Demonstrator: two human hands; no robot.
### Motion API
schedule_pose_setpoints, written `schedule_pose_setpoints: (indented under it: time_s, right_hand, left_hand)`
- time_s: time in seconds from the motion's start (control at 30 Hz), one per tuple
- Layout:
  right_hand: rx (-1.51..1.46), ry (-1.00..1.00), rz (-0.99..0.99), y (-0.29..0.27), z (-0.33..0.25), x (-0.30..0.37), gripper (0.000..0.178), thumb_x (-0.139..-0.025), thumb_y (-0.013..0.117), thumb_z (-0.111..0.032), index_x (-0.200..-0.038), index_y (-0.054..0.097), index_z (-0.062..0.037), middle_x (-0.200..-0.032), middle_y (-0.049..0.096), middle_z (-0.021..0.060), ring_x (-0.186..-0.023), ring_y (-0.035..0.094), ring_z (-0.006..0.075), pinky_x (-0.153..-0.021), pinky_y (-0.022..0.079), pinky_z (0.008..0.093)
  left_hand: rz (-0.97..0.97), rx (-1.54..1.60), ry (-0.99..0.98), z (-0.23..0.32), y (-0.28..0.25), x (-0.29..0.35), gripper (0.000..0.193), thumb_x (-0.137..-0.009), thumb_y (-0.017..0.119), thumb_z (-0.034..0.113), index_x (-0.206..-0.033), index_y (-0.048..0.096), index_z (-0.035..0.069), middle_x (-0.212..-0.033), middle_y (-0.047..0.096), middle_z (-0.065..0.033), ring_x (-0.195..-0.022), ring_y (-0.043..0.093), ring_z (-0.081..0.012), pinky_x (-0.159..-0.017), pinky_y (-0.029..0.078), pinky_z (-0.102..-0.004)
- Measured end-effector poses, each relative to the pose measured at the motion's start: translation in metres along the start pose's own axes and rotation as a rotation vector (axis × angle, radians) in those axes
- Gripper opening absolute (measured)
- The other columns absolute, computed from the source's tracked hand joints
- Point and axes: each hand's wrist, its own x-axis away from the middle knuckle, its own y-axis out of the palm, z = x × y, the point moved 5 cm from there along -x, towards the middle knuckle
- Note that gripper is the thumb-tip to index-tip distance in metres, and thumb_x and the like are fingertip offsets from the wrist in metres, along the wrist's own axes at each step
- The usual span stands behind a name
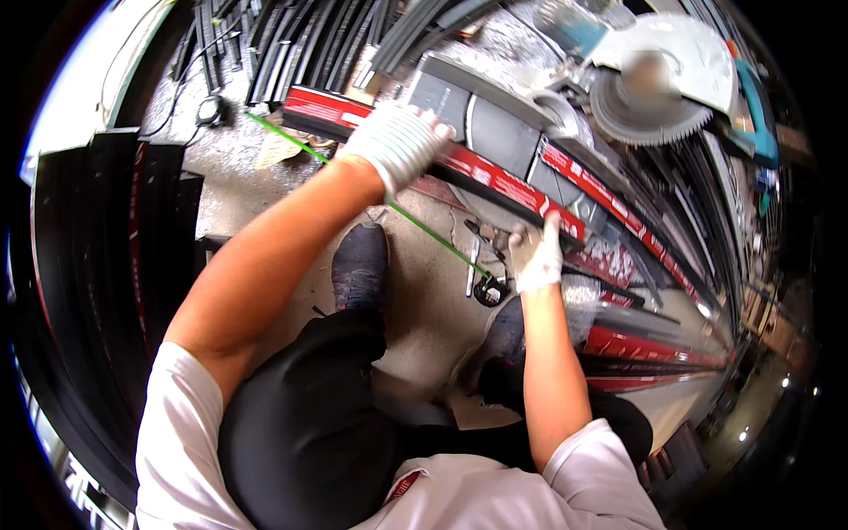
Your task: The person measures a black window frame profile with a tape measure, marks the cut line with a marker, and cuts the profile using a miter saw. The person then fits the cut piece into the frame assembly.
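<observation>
Gloved hands (399, 146) on red-and-black bar (495, 179), saw (652, 102) beyond

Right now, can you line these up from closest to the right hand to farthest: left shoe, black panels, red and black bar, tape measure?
From the right hand, in the head view:
1. red and black bar, right at its fingertips
2. tape measure, just below and to its left
3. left shoe, farther left
4. black panels, at the far left

L hand (397, 143) gloved, palm dn, fingers blurred, L forearm (278, 247) slanting up-R; R hand (536, 256) gloved, thumb up, R forearm (555, 362) near-vert.
</observation>
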Motion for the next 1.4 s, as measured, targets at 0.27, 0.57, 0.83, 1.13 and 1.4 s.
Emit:
schedule_pose_setpoints:
  time_s: [0.27, 0.57, 0.83, 1.13, 1.4]
  right_hand:
    - [0.324, 0.058, 0.105, 0.022, -0.009, 0.007, 0.055, -0.092, 0.075, -0.063, -0.098, 0.067, -0.0087, -0.079, 0.074, 0.0061, -0.059, 0.068, 0.0162, -0.046, 0.047, 0.0273]
    - [0.344, -0.001, 0.057, 0.012, -0.006, 0.016, 0.049, -0.096, 0.073, -0.059, -0.096, 0.066, -0.0097, -0.08, 0.073, 0.0071, -0.06, 0.066, 0.0161, -0.048, 0.046, 0.0258]
    - [0.029, -0.025, 0.129, -0.017, -0.013, 0.004, 0.039, -0.095, 0.077, -0.054, -0.099, 0.066, -0.0174, -0.078, 0.073, 0.0015, -0.06, 0.067, 0.016, -0.05, 0.046, 0.0273]
    - [-0.059, 0.028, 0.102, -0.014, -0.015, -0.014, 0.034, -0.095, 0.08, -0.046, -0.11, 0.066, -0.0183, -0.091, 0.068, 0.0005, -0.068, 0.062, 0.0143, -0.051, 0.04, 0.0237]
    - [0.008, 0.003, 0.095, -0.01, -0.019, -0.013, 0.033, -0.093, 0.082, -0.047, -0.104, 0.066, -0.0198, -0.082, 0.068, -0.0012, -0.063, 0.064, 0.0147, -0.051, 0.04, 0.0265]
  left_hand:
    - [-0.009, -0.086, -0.005, -0.031, 0.032, -0.003, 0.038, -0.087, 0.068, 0.01, -0.125, 0.061, 0.009, -0.117, 0.069, -0.0121, -0.115, 0.066, -0.0308, -0.1, 0.05, -0.0448]
    - [-0.059, -0.074, 0.016, -0.035, 0.033, -0.007, 0.059, -0.076, 0.081, 0.009, -0.13, 0.059, 0.011, -0.118, 0.065, -0.0122, -0.114, 0.064, -0.0335, -0.1, 0.048, -0.0454]
    - [-0.061, -0.064, 0.053, -0.038, 0.032, -0.009, 0.058, -0.077, 0.082, 0.01, -0.13, 0.059, 0.011, -0.116, 0.065, -0.0132, -0.112, 0.064, -0.0351, -0.098, 0.049, -0.0464]
    - [-0.082, 0.0, 0.013, -0.051, 0.027, -0.012, 0.056, -0.081, 0.078, 0.012, -0.133, 0.058, 0.01, -0.12, 0.069, -0.0143, -0.118, 0.065, -0.0345, -0.103, 0.049, -0.0448]
    - [-0.096, -0.006, -0.079, -0.079, 0.039, -0.006, 0.057, -0.079, 0.079, 0.007, -0.131, 0.058, 0.011, -0.123, 0.067, -0.0149, -0.119, 0.063, -0.0374, -0.104, 0.048, -0.0475]
